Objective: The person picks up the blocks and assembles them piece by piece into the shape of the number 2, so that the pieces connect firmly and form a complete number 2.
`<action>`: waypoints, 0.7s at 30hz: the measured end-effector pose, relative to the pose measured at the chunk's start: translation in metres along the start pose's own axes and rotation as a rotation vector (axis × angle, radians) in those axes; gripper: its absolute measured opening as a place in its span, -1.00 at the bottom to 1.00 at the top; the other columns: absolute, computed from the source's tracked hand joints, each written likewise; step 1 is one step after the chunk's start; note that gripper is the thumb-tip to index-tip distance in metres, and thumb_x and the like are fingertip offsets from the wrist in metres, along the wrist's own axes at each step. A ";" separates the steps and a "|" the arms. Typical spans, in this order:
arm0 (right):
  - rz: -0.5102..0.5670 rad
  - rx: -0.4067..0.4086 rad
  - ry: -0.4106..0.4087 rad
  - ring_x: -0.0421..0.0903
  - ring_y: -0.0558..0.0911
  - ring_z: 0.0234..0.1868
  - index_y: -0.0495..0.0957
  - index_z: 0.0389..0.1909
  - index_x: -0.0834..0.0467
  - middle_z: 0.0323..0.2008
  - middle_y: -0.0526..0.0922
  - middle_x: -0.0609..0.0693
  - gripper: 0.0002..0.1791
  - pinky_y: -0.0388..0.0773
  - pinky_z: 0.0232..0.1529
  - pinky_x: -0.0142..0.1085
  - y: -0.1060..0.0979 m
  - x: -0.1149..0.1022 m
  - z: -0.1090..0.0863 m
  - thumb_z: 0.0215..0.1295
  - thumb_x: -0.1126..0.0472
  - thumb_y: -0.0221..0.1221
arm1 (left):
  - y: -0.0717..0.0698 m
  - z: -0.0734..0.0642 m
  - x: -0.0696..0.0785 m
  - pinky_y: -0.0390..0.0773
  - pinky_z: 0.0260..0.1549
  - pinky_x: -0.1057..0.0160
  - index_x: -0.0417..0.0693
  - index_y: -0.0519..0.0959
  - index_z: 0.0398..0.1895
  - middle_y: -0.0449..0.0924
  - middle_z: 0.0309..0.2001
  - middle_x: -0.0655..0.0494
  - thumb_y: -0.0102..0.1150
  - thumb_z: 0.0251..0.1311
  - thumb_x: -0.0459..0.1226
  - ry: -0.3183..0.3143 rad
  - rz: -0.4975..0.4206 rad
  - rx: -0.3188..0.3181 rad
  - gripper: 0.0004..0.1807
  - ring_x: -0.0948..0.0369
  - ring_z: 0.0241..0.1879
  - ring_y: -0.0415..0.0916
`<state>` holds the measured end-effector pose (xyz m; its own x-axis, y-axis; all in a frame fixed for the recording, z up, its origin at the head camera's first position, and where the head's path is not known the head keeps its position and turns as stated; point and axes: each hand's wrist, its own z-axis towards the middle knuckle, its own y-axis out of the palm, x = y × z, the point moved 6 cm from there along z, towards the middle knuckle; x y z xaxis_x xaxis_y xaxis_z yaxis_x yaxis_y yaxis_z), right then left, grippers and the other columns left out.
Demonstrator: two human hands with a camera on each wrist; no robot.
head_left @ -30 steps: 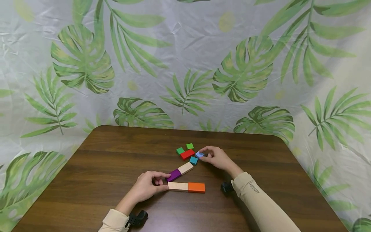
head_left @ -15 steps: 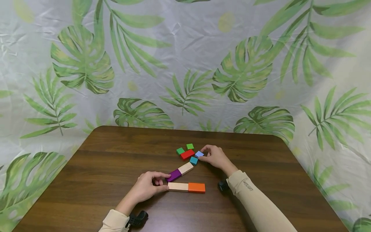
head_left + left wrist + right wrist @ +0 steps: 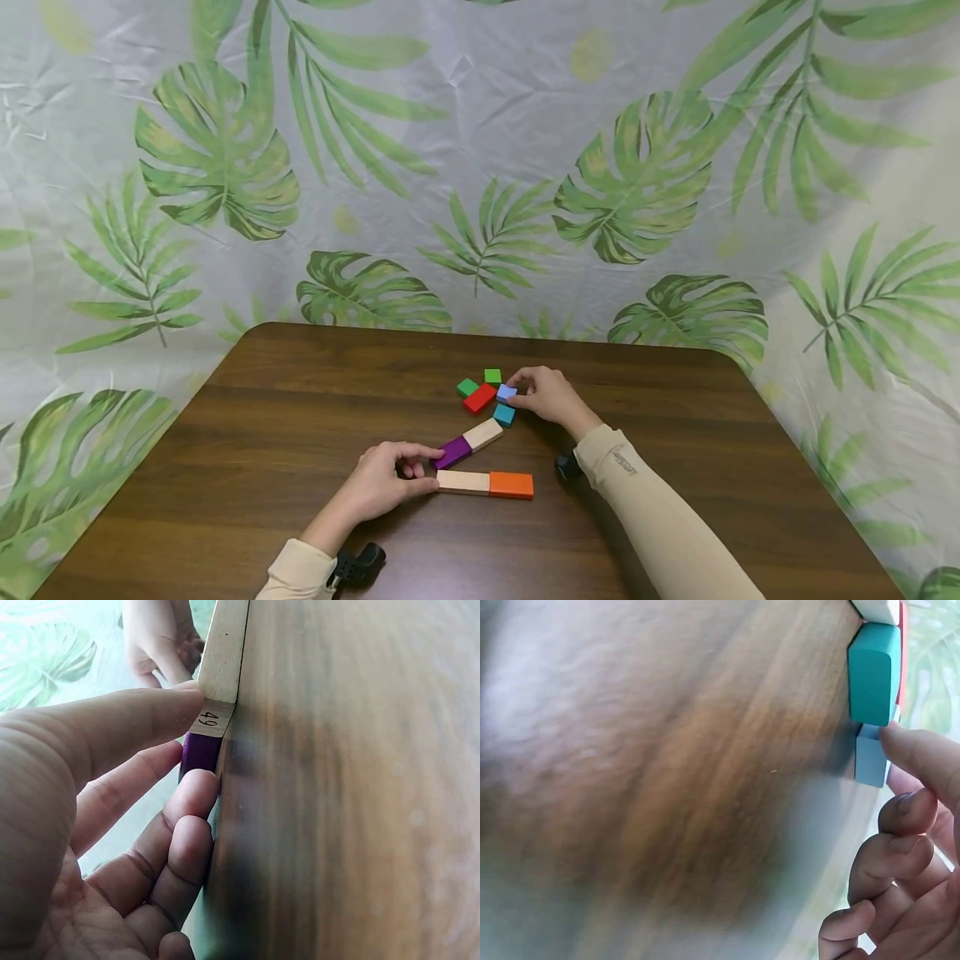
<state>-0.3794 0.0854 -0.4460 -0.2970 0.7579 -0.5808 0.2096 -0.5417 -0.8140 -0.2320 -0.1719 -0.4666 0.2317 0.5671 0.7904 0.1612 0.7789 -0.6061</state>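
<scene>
In the head view, my left hand rests at the near left end of two block rows. Its thumb touches the plain wood block joined to an orange block; its index finger touches the purple block, with another plain wood block beyond. The left wrist view shows "49" printed on the wood block's end. My right hand pinches a light blue block between thumb and index finger. Just below sits a teal block; left of it lies a red block.
A dark green block lies beside the red one, and a bright green block sits behind it. All of them rest on a brown wooden table. A leaf-patterned cloth hangs behind the table's far edge.
My right hand has shifted left and slightly away, bringing the light blue block closer to the red block, which has turned a little. My left hand keeps its place.
</scene>
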 end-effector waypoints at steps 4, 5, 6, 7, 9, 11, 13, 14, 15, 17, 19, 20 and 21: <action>-0.017 -0.018 -0.016 -0.15 0.39 -0.54 0.77 0.07 0.12 -0.58 0.46 -0.06 -0.74 0.35 -0.42 -0.32 0.000 -0.003 0.004 0.41 0.19 0.42 | 0.001 0.001 -0.001 0.41 -0.35 0.38 0.12 0.83 0.04 0.59 -0.40 0.32 0.60 0.17 -0.19 -0.006 0.002 -0.002 -0.66 0.38 -0.39 0.45; -0.021 -0.022 -0.017 -0.15 0.39 -0.54 0.77 0.08 0.12 -0.58 0.45 -0.06 -0.73 0.35 -0.42 -0.32 0.000 -0.003 0.005 0.41 0.20 0.41 | 0.001 0.001 -0.001 0.41 -0.35 0.37 0.12 0.83 0.04 0.59 -0.40 0.32 0.60 0.18 -0.19 -0.005 0.002 -0.002 -0.66 0.38 -0.39 0.45; -0.025 -0.026 -0.015 -0.15 0.38 -0.54 0.77 0.09 0.12 -0.58 0.44 -0.06 -0.73 0.34 -0.42 -0.33 0.000 -0.004 0.006 0.42 0.21 0.40 | 0.001 0.001 -0.001 0.41 -0.35 0.37 0.12 0.83 0.04 0.59 -0.40 0.32 0.60 0.18 -0.19 -0.005 0.002 -0.002 -0.66 0.38 -0.39 0.45; -0.028 -0.030 -0.015 -0.15 0.38 -0.54 0.77 0.10 0.11 -0.58 0.44 -0.06 -0.73 0.34 -0.42 -0.33 0.000 -0.004 0.007 0.42 0.22 0.40 | 0.001 0.001 -0.001 0.41 -0.35 0.37 0.13 0.83 0.04 0.59 -0.40 0.32 0.60 0.18 -0.19 -0.005 0.002 -0.002 -0.66 0.38 -0.39 0.45; -0.038 -0.038 -0.015 -0.15 0.38 -0.54 0.76 0.13 0.11 -0.57 0.43 -0.06 -0.72 0.34 -0.41 -0.33 0.001 -0.004 0.009 0.44 0.22 0.39 | 0.001 0.001 -0.001 0.41 -0.35 0.37 0.12 0.83 0.05 0.59 -0.40 0.32 0.60 0.18 -0.19 -0.005 0.001 -0.003 -0.66 0.37 -0.39 0.46; -0.047 -0.045 -0.018 -0.15 0.38 -0.53 0.76 0.14 0.10 -0.56 0.43 -0.05 -0.71 0.32 -0.41 -0.33 0.001 -0.004 0.009 0.45 0.22 0.37 | 0.000 0.001 -0.001 0.41 -0.35 0.37 0.12 0.83 0.05 0.60 -0.40 0.32 0.60 0.18 -0.19 -0.004 -0.001 -0.003 -0.65 0.38 -0.39 0.46; -0.054 -0.052 -0.021 -0.14 0.37 -0.53 0.75 0.15 0.10 -0.55 0.43 -0.04 -0.71 0.31 -0.41 -0.33 0.001 -0.004 0.010 0.46 0.23 0.37 | 0.000 0.000 -0.001 0.41 -0.35 0.38 0.11 0.83 0.05 0.60 -0.40 0.32 0.60 0.18 -0.19 -0.004 -0.004 -0.002 -0.65 0.38 -0.39 0.46; -0.055 -0.056 -0.021 -0.14 0.37 -0.52 0.75 0.16 0.10 -0.55 0.43 -0.04 -0.70 0.31 -0.41 -0.33 0.001 -0.004 0.009 0.46 0.23 0.36 | 0.000 0.000 -0.001 0.41 -0.35 0.38 0.11 0.83 0.05 0.60 -0.40 0.32 0.60 0.18 -0.19 -0.003 -0.005 -0.002 -0.65 0.38 -0.39 0.46; -0.057 -0.058 -0.020 -0.14 0.38 -0.52 0.75 0.16 0.10 -0.55 0.43 -0.04 -0.70 0.31 -0.41 -0.32 0.001 -0.004 0.009 0.47 0.23 0.36 | 0.000 0.000 -0.001 0.42 -0.35 0.38 0.11 0.84 0.05 0.60 -0.40 0.32 0.60 0.18 -0.19 -0.002 -0.005 -0.002 -0.65 0.38 -0.39 0.46; -0.059 -0.066 -0.021 -0.13 0.38 -0.52 0.75 0.17 0.09 -0.55 0.43 -0.04 -0.70 0.31 -0.42 -0.32 0.001 -0.004 0.009 0.47 0.23 0.35 | 0.000 0.000 0.000 0.42 -0.35 0.38 0.11 0.83 0.05 0.60 -0.40 0.32 0.60 0.18 -0.19 -0.002 -0.005 -0.002 -0.65 0.38 -0.39 0.46; -0.056 -0.074 -0.017 -0.13 0.38 -0.52 0.75 0.17 0.09 -0.55 0.44 -0.04 -0.70 0.31 -0.42 -0.32 0.001 -0.004 0.009 0.47 0.23 0.35 | 0.000 0.000 0.000 0.42 -0.35 0.38 0.11 0.83 0.05 0.60 -0.40 0.32 0.60 0.18 -0.19 -0.001 -0.004 -0.002 -0.65 0.38 -0.39 0.45; -0.056 -0.078 -0.015 -0.13 0.38 -0.53 0.75 0.18 0.09 -0.55 0.44 -0.04 -0.70 0.31 -0.42 -0.32 0.001 -0.004 0.008 0.47 0.22 0.35 | 0.000 0.000 0.000 0.42 -0.35 0.38 0.11 0.83 0.05 0.60 -0.40 0.32 0.60 0.18 -0.19 -0.001 -0.003 -0.003 -0.65 0.38 -0.39 0.45; -0.058 -0.080 -0.017 -0.13 0.37 -0.53 0.75 0.18 0.09 -0.55 0.44 -0.04 -0.69 0.31 -0.42 -0.32 0.002 -0.004 0.008 0.47 0.22 0.35 | 0.000 0.000 0.000 0.42 -0.35 0.38 0.11 0.83 0.05 0.60 -0.40 0.32 0.60 0.18 -0.19 -0.001 -0.002 -0.004 -0.65 0.38 -0.39 0.45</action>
<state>-0.3858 0.0788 -0.4452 -0.3260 0.7804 -0.5335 0.2656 -0.4660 -0.8440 -0.2319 -0.1720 -0.4670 0.2304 0.5658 0.7917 0.1655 0.7790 -0.6048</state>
